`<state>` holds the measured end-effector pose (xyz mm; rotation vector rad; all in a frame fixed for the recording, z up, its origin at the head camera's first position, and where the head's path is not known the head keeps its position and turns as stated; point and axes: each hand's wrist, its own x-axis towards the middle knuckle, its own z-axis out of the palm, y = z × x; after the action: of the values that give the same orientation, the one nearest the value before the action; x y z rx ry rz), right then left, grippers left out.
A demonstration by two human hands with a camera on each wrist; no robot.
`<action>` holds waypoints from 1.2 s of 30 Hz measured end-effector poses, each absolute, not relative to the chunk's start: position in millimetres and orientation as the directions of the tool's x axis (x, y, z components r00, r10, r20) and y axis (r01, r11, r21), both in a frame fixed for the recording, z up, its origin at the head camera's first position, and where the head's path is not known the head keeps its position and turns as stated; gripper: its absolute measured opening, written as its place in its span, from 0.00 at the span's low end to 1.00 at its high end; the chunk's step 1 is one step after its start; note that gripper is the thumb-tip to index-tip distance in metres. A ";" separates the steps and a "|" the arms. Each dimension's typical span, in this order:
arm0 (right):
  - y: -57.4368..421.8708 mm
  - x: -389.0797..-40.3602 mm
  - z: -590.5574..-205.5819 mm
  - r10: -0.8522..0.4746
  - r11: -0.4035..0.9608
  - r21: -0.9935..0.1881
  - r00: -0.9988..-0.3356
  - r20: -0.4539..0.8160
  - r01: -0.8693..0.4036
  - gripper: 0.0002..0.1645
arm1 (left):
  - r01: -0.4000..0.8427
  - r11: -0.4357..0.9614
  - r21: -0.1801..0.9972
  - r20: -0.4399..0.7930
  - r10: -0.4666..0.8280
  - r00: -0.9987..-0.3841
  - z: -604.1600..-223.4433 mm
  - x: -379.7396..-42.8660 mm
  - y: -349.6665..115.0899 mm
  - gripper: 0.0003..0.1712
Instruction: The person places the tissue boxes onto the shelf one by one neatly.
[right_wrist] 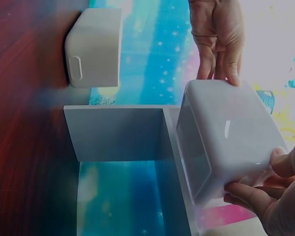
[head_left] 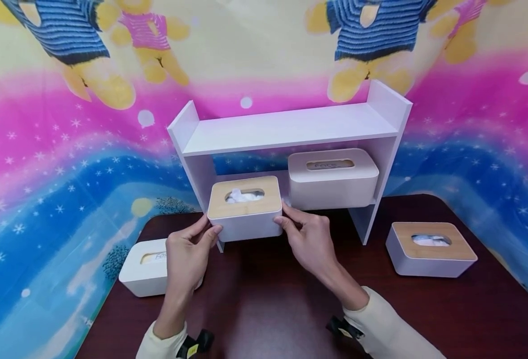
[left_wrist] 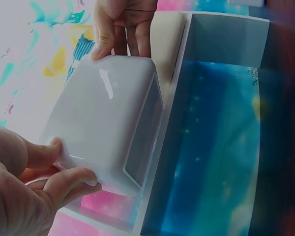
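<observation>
A white tissue box with a wooden lid (head_left: 246, 208) is at the left front of the shelf's middle board, tissue showing in its oval slot. My left hand (head_left: 186, 257) grips its left end between thumb and fingers, and my right hand (head_left: 309, 239) pinches the right end. In the left wrist view the same tissue box (left_wrist: 101, 113) tilts at the board's edge; how much of it rests there I cannot tell. To its right, an all-white tissue box (head_left: 333, 182) stands on the same board of the white shelf (head_left: 290, 128).
Another wooden-lidded tissue box (head_left: 431, 249) sits on the dark table (head_left: 272, 309) at the right. A white tissue box (head_left: 142, 269) lies at the left, partly behind my left forearm. Behind the shelf hangs a colourful printed cloth (head_left: 255, 60).
</observation>
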<state>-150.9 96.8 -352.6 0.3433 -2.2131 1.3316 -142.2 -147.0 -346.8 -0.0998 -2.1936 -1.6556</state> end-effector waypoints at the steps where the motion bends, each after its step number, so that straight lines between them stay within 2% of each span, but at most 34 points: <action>1: 95.4 -153.4 -352.2 0.059 0.480 -0.739 -0.823 0.566 -0.473 0.27 | 0.294 0.294 0.909 0.353 -0.172 -0.920 -346.3 -144.8 -147.4 0.28; 9: 87.0 -170.4 -349.2 0.126 0.464 -0.759 -0.814 0.567 -0.457 0.25 | 0.306 0.265 0.914 0.362 -0.197 -0.911 -342.6 -163.0 -145.6 0.27; 30: 65.5 -203.2 -354.8 0.203 0.484 -0.765 -0.795 0.571 -0.426 0.25 | 0.349 0.357 0.866 0.461 -0.305 -0.833 -346.7 -202.7 -135.3 0.24; 36: 60.6 -208.4 -358.2 0.187 0.506 -0.755 -0.801 0.569 -0.417 0.26 | 0.319 0.378 0.869 0.445 -0.316 -0.838 -350.6 -208.1 -133.5 0.23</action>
<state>-208.4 60.6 -358.2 0.1875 -2.1463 1.3005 -208.1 -133.5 -350.6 -0.0030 -2.0854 -1.4919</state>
